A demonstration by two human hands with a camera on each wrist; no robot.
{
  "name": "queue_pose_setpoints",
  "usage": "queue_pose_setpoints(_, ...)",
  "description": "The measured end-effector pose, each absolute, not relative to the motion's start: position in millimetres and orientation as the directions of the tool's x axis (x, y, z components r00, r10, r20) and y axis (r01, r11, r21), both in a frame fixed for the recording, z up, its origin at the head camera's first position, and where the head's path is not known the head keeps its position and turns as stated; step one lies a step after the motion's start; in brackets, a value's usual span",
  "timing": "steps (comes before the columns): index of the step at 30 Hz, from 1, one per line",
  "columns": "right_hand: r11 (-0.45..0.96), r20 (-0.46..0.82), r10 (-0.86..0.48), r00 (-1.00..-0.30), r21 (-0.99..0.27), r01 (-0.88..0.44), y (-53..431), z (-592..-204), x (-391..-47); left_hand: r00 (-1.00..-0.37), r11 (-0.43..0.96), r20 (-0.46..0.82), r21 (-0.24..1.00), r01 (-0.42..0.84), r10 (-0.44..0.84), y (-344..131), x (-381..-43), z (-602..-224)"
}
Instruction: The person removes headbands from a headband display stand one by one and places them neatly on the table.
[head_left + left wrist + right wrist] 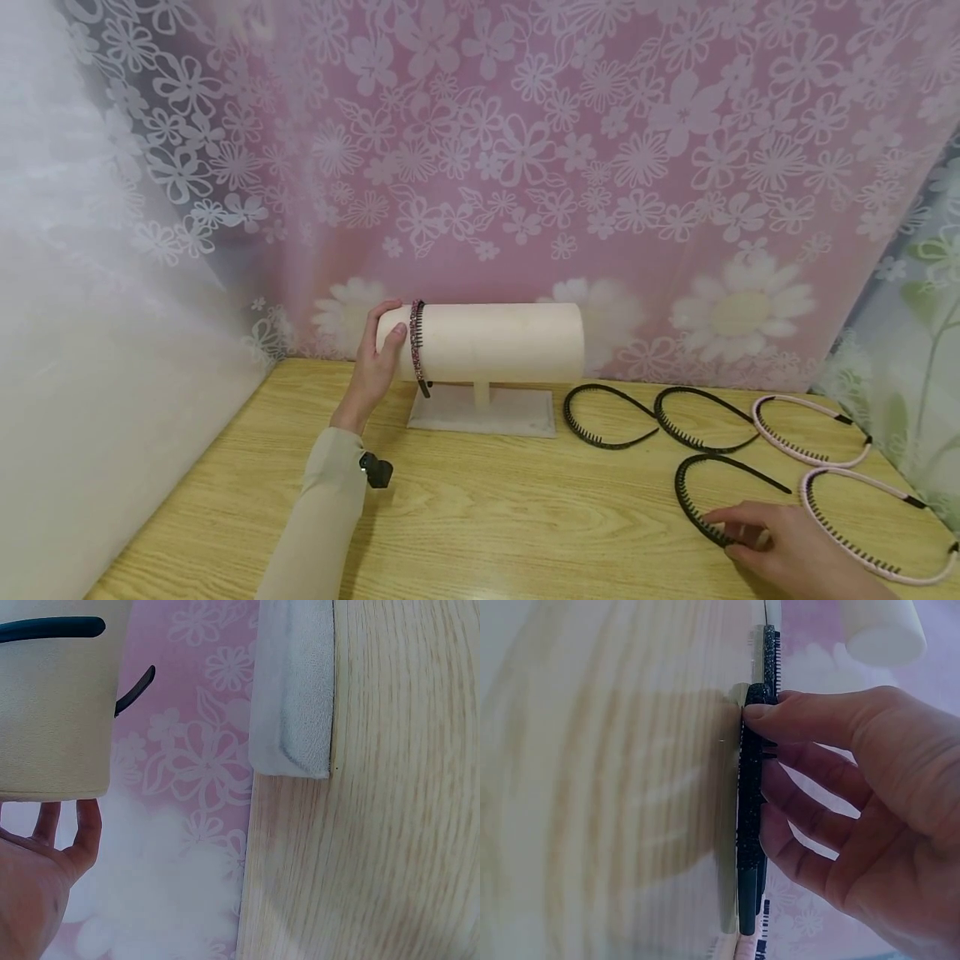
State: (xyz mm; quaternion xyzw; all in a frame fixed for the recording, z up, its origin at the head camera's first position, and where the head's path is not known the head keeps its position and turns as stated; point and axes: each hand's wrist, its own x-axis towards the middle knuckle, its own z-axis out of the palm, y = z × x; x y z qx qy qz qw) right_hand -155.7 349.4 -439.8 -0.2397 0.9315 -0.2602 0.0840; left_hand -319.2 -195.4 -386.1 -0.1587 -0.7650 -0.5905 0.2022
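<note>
At the left end of a cream display roll (502,342), my left hand (371,358) grips it, thumb in front and fingers around the end. A pink beaded headband (416,350) with dark comb teeth sits over the roll just right of that thumb. Its dark tips (75,628) show in the left wrist view. My right hand (798,546) pinches the near side of a black toothed headband (682,492) low over the table. In the right wrist view, the thumb lies on one side of this sparkly black headband (748,825), with the fingers along the other.
The roll stands on a short post with a pale flat base (517,423). Two more black headbands (567,408) (660,417) lie right of it. Two pink headbands (795,454) (832,533) lie farther right. A flowered curtain (525,167) hangs behind the wooden table (480,517).
</note>
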Motion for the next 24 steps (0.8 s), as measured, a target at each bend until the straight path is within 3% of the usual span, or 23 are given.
queue_pose_setpoints(6, 0.695, 0.06, -0.551, -0.832, -0.519, -0.498, 359, -445, -155, -0.866, 0.261, 0.5, 0.836, 0.483, 0.0, -196, -322, -388)
queue_pose_setpoints(12, 0.706, 0.041, -0.53, -0.847, -0.533, -0.467, 359, -445, -155, -0.866, 0.255, 0.5, 0.836, 0.486, 0.01, -197, -323, -387)
queue_pose_setpoints(20, 0.823, 0.178, -0.276, -0.945, -0.464, -0.328, 354, -430, -149, -0.867, 0.259, 0.498, 0.837, 0.482, 0.005, -197, -322, -388)
queue_pose_setpoints(24, 0.831, 0.339, -0.191, -0.921, -0.443, -0.336, 355, -417, -151, -0.871, 0.266, 0.492, 0.839, 0.476, 0.007, -197, -321, -387)
